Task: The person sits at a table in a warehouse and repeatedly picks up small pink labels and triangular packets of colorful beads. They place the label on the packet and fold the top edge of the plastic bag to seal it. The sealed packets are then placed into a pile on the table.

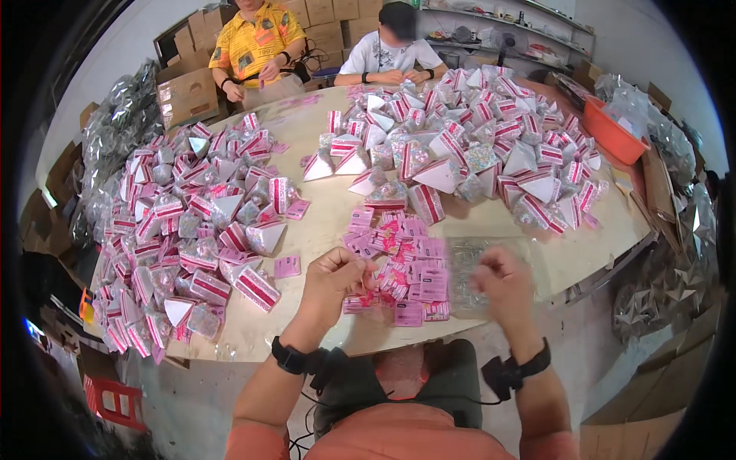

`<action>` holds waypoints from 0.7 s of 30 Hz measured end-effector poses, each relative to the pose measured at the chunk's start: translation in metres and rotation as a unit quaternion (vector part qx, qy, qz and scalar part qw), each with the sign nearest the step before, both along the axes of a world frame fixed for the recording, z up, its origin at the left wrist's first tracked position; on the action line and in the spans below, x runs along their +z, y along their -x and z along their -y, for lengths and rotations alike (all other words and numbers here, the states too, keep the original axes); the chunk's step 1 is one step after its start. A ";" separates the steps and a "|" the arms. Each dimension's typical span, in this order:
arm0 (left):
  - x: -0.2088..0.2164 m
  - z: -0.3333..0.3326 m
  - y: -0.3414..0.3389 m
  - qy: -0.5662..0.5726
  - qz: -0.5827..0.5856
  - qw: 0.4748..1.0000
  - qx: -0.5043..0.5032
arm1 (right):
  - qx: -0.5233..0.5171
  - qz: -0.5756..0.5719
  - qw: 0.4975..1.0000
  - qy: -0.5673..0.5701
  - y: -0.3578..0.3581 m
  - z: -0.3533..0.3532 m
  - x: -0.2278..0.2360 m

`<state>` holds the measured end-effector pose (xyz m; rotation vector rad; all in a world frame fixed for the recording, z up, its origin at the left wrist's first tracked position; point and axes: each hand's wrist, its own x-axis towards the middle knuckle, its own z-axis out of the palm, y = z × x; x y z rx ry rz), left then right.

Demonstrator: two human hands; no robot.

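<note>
My left hand (334, 277) is closed in a pinch at the left side of a heap of small pink cards (424, 282). Whatever lies between its fingertips is too small to name. Over a clear plastic bag (464, 297) with thin, clear pieces in it, my right hand (504, 284) hovers with its fingers curled together. It is slightly blurred, and its fingertips hide anything they hold. A single pink card (287, 266) lies apart to the left of my left hand.
Wedge-shaped pink-and-white packs form a big pile at left (195, 222) and another at the far right (460, 138). Two people sit across the table (303, 230). An orange basin (613, 132) stands at the right edge. A red stool (115, 400) is on the floor at left.
</note>
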<state>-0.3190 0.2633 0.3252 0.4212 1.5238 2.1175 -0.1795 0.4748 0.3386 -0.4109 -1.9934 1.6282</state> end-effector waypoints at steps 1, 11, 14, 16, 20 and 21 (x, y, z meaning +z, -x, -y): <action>0.002 -0.002 -0.005 -0.006 -0.001 1.000 -0.006 | 0.011 -0.017 0.999 0.039 0.002 0.014 0.004; 0.010 -0.010 -0.040 -0.032 -0.028 0.999 -0.033 | 0.014 -0.084 0.992 -0.089 0.020 0.073 -0.003; 0.008 -0.008 -0.044 -0.037 -0.033 0.998 -0.035 | 0.004 -0.079 0.993 -0.084 0.021 0.078 -0.003; 0.005 -0.008 -0.045 -0.031 -0.046 0.998 -0.031 | 0.035 -0.073 0.997 -0.019 0.023 0.079 -0.003; 0.002 -0.009 -0.046 -0.021 -0.066 0.996 -0.051 | 0.085 -0.149 0.981 0.089 0.034 0.076 -0.024; 0.001 -0.008 -0.046 -0.021 -0.063 0.996 -0.064 | 0.101 -0.141 0.974 0.146 0.033 0.076 -0.024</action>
